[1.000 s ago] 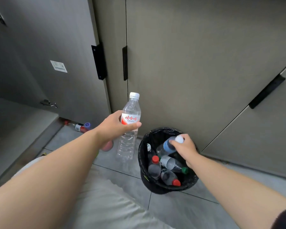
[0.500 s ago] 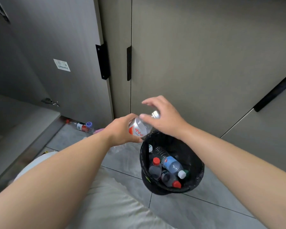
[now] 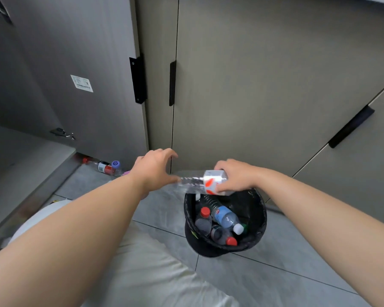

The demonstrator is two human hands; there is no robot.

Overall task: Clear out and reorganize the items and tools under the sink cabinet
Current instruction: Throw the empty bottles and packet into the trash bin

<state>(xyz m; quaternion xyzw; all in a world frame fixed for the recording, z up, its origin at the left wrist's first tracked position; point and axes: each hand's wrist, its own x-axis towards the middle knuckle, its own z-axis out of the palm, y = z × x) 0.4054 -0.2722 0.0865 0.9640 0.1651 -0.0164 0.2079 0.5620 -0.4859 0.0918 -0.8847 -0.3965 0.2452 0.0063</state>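
The black bin stands on the grey tiled floor close to the foot of the closed cabinet doors, with only a narrow strip of tile behind it and wider bare tile in front and to its right. To the left, the open door swings out, its black-handled edge standing above the left hand, and below it the cabinet base ends in a low ledge. A stray bottle with a red label lies on the floor at the foot of that door, a purple cap just beside it. A pale trouser leg fills the floor in front of the bin. The right hand grasps the clear bottle around its white and red label, fingers curled over the top and thumb beneath, holding it roughly level just above the bin's far rim. Its see-through body points left toward the left hand, whose fingers are spread and loosely curved, gripping nothing; whether the thumb touches the bottle's end cannot be told. Inside the bin lie a blue-labelled bottle with a white cap and dark bottles with red caps.
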